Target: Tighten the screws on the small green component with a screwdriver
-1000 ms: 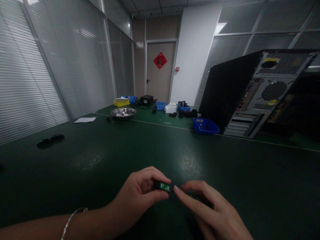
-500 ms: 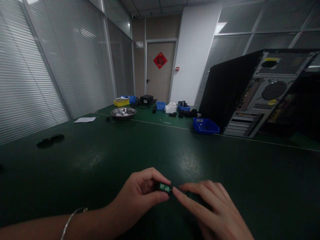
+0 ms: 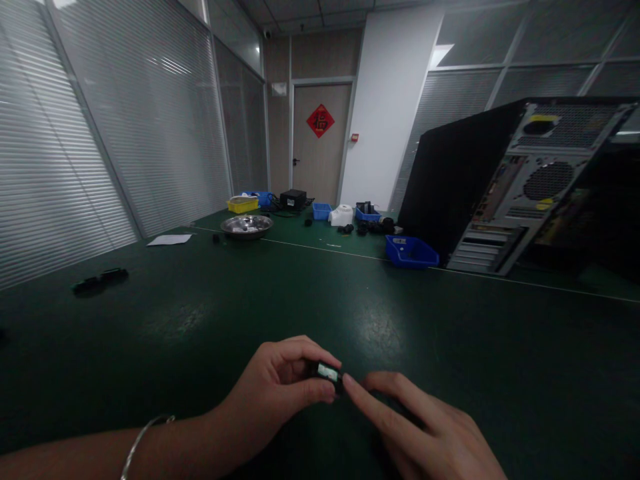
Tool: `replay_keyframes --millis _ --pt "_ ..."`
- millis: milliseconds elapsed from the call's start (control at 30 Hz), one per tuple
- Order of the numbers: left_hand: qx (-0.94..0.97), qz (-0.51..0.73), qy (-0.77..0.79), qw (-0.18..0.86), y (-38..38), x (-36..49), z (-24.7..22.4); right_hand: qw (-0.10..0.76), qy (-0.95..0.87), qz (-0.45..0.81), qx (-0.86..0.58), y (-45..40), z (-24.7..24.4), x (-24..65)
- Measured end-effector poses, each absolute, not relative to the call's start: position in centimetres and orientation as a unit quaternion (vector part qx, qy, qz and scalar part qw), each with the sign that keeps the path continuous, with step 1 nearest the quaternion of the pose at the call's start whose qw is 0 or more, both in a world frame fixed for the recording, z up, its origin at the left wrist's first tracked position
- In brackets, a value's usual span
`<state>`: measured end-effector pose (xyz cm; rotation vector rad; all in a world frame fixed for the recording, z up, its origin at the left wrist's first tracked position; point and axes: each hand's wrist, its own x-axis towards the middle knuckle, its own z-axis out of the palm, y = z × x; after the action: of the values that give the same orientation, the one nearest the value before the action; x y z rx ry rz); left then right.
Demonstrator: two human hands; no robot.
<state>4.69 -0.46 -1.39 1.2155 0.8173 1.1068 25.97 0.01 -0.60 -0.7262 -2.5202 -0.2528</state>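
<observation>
Between thumb and fingers, my left hand (image 3: 287, 380) grips a small black part with a green circuit board (image 3: 328, 373), whose face catches the light. My right hand (image 3: 425, 423) is just to the right, one fingertip against the right end of the part. Its other fingers are apart and partly bent, with nothing seen between them. Both hands are over the near part of the green table (image 3: 280, 293). A metal bracelet circles the left wrist.
Small black and green parts (image 3: 100, 281) and white paper (image 3: 170, 239) lie at left. A metal bowl (image 3: 247, 227) stands farther back. At right are a blue bin (image 3: 411, 252) and a large computer case (image 3: 460, 173). More bins and black items line the back.
The board has tilted slightly in my left hand and now shines brighter. The fingers of my right hand have shifted a little, with the fingertip still at the part.
</observation>
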Motion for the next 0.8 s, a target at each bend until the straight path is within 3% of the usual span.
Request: replay_keyframes --millis 800 --pt "0.447 0.465 0.384 0.661 -0.57 5.04 -1.27 0.239 -0.933 -0.007 -0.268 0.12 -1.32 25.9"
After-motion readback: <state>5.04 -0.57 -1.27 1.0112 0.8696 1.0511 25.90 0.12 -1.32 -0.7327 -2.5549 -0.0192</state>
